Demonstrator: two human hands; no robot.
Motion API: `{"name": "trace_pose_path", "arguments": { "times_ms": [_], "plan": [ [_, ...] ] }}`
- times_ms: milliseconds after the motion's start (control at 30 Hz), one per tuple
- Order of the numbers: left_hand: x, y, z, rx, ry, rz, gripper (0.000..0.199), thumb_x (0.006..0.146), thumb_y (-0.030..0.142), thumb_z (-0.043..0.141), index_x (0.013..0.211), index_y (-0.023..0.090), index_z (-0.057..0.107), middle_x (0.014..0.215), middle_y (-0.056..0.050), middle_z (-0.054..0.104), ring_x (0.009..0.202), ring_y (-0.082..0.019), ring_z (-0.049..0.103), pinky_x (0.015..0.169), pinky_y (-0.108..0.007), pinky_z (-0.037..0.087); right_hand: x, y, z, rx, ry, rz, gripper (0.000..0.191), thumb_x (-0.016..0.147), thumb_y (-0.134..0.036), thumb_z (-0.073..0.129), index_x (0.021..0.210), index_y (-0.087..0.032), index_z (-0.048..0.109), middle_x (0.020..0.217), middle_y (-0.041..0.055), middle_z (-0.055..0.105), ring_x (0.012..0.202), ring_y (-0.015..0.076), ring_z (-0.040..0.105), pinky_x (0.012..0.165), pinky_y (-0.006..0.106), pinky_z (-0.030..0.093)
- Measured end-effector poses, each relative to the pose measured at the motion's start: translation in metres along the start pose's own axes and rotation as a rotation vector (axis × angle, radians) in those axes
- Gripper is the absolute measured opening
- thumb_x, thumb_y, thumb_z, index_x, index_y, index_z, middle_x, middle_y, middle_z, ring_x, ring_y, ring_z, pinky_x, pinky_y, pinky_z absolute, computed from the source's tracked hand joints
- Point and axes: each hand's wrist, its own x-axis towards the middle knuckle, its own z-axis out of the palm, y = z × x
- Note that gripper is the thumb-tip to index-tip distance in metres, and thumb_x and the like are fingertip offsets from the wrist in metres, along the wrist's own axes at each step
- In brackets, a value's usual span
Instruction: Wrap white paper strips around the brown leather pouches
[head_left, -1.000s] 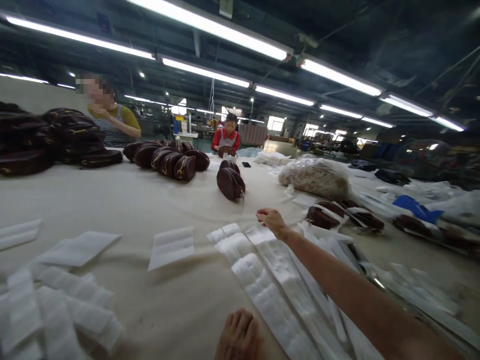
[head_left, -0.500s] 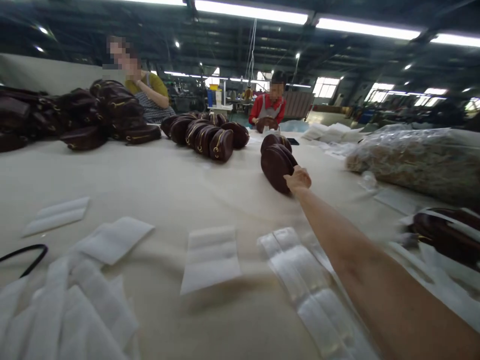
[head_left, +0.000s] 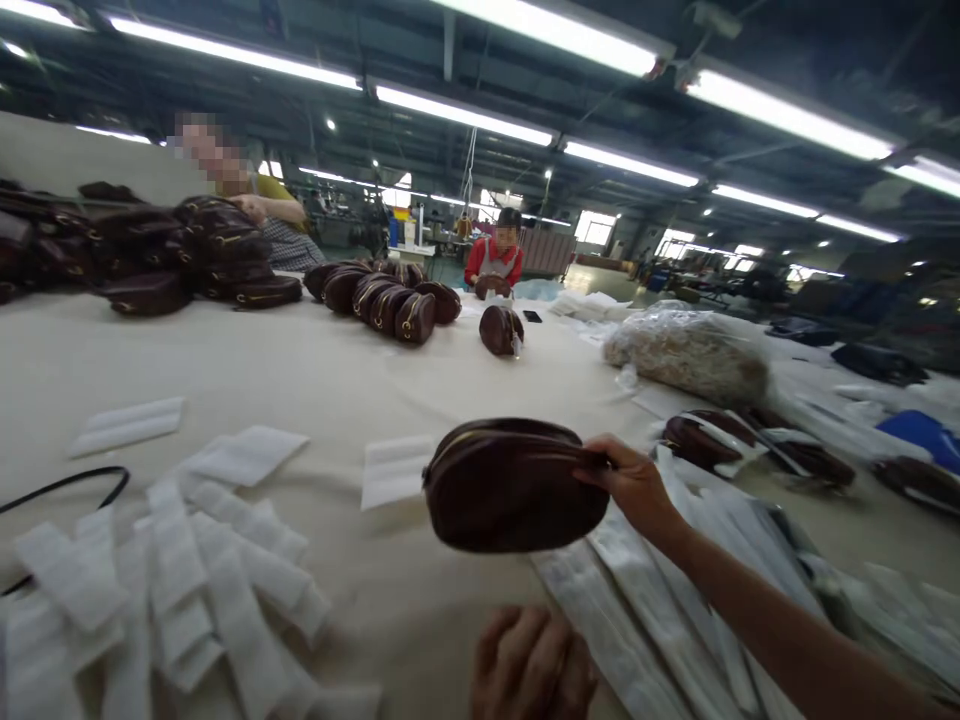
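Observation:
My right hand (head_left: pixel 634 485) is closed on one end of a dark brown oval zip bag (head_left: pixel 517 490), pinching it between thumb and fingers. The bag hangs tilted above the table, its zip along the upper edge. Low in the view, below the bag and apart from it, is my left hand (head_left: pixel 532 665). Its fingers are curled, and what they hold, if anything, is hidden. Under the right arm lie long translucent white wrapped strips (head_left: pixel 600 600). A folded white sheet (head_left: pixel 394 470) lies just left of the bag.
White strips (head_left: pixel 217 570) are heaped at the left near a black cord (head_left: pixel 112 485). Brown bags (head_left: pixel 382 305) stand in rows farther back, with one alone (head_left: pixel 501 330). A plastic-wrapped bundle (head_left: pixel 686 350) lies at right. Two people (head_left: pixel 495 262) work across the table.
My right hand has brought the brown bag from the far part of the table toward me and lifted it. My left hand has come into view at the bottom. The camera view has shifted.

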Motion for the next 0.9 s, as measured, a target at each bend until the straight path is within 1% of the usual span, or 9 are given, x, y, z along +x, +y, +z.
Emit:
{"name": "trace_pose_path", "arguments": {
  "times_ms": [67, 133, 233, 333, 433, 567, 700, 800, 900],
  "plan": [
    [0.032, 0.000, -0.042, 0.070, 0.042, -0.056, 0.023, 0.083, 0.021, 0.063, 0.106, 0.020, 0.062, 0.095, -0.006, 0.068, 0.099, -0.021, 0.062, 0.092, -0.036, 0.046, -0.043, -0.014, -0.019, 0.044, -0.099, -0.121, 0.023, 0.073, -0.040, 0.070, 0.069, -0.019, 0.063, 0.068, -0.0012, 0.057, 0.067, 0.0139, 0.054, 0.063, 0.025, 0.045],
    [0.054, -0.002, -0.084, 0.089, -0.001, -0.236, 0.028, 0.087, 0.024, 0.057, 0.114, 0.019, 0.058, 0.103, -0.009, 0.066, 0.104, -0.022, 0.060, 0.091, -0.037, 0.046, -0.075, -0.023, -0.032, 0.079, -0.227, -0.202, 0.023, 0.079, -0.042, 0.067, 0.074, -0.020, 0.066, 0.073, 0.0011, 0.061, 0.071, 0.0144, 0.057, 0.065, 0.025, 0.048],
    [0.058, -0.005, -0.125, -0.032, -0.327, -0.550, 0.032, 0.092, 0.041, 0.046, 0.111, 0.019, 0.058, 0.097, -0.008, 0.068, 0.086, -0.020, 0.066, 0.073, -0.030, 0.053, -0.099, -0.025, -0.034, 0.091, -0.413, -0.283, 0.026, 0.087, -0.045, 0.058, 0.089, -0.021, 0.069, 0.088, 0.0052, 0.066, 0.086, 0.0164, 0.063, 0.079, 0.029, 0.052],
    [0.038, 0.008, -0.136, -0.304, -0.677, -0.803, 0.040, 0.093, 0.049, 0.038, 0.107, 0.021, 0.062, 0.088, -0.004, 0.070, 0.076, -0.018, 0.068, 0.062, -0.025, 0.054, -0.107, -0.020, -0.019, 0.005, -0.370, -0.293, 0.027, 0.090, -0.039, 0.054, 0.108, -0.023, 0.066, 0.112, 0.0080, 0.063, 0.109, 0.0192, 0.059, 0.096, 0.035, 0.047],
    [0.022, 0.036, -0.133, -0.448, -0.650, -0.924, 0.042, 0.091, 0.051, 0.041, 0.111, 0.021, 0.062, 0.101, -0.007, 0.070, 0.086, -0.020, 0.067, 0.069, -0.027, 0.054, -0.114, -0.020, -0.001, -0.048, -0.241, -0.252, 0.033, 0.091, -0.030, 0.051, 0.123, -0.023, 0.058, 0.120, 0.0084, 0.059, 0.113, 0.0190, 0.056, 0.098, 0.036, 0.046],
    [0.023, 0.055, -0.131, -0.622, -0.631, -0.922, 0.035, 0.090, 0.045, 0.046, 0.103, 0.021, 0.066, 0.095, -0.004, 0.071, 0.085, -0.018, 0.067, 0.075, -0.026, 0.054, -0.148, -0.037, -0.001, -0.044, -0.139, -0.196, 0.027, 0.094, -0.026, 0.045, 0.117, -0.021, 0.059, 0.105, 0.0066, 0.064, 0.099, 0.0166, 0.062, 0.090, 0.031, 0.051],
    [0.032, 0.020, -0.140, -0.393, -0.539, -0.985, 0.034, 0.083, 0.047, 0.054, 0.090, 0.017, 0.069, 0.073, -0.001, 0.069, 0.060, -0.014, 0.061, 0.056, -0.023, 0.049, -0.205, -0.056, -0.021, -0.197, 0.029, -0.330, 0.033, 0.092, -0.020, 0.049, 0.125, -0.023, 0.053, 0.114, 0.0094, 0.058, 0.105, 0.0202, 0.058, 0.090, 0.035, 0.051],
    [0.031, -0.018, -0.160, -0.262, -0.464, -1.052, 0.040, 0.082, 0.049, 0.051, 0.094, 0.014, 0.066, 0.077, -0.004, 0.069, 0.069, -0.016, 0.063, 0.061, -0.025, 0.050, -0.240, -0.057, -0.028, -0.331, 0.109, -0.476, 0.047, 0.086, -0.015, 0.056, 0.131, -0.026, 0.049, 0.118, 0.0104, 0.054, 0.111, 0.0246, 0.054, 0.093, 0.040, 0.049],
    [0.020, -0.037, -0.189, 0.107, -0.703, -0.977, 0.030, 0.083, 0.040, 0.051, 0.098, 0.016, 0.062, 0.091, -0.007, 0.069, 0.084, -0.021, 0.065, 0.074, -0.031, 0.050, -0.258, -0.049, -0.020, -0.389, 0.177, -0.456, 0.049, 0.084, -0.018, 0.060, 0.131, -0.027, 0.049, 0.124, 0.0116, 0.048, 0.118, 0.0297, 0.048, 0.096, 0.046, 0.045]
  ]
}}
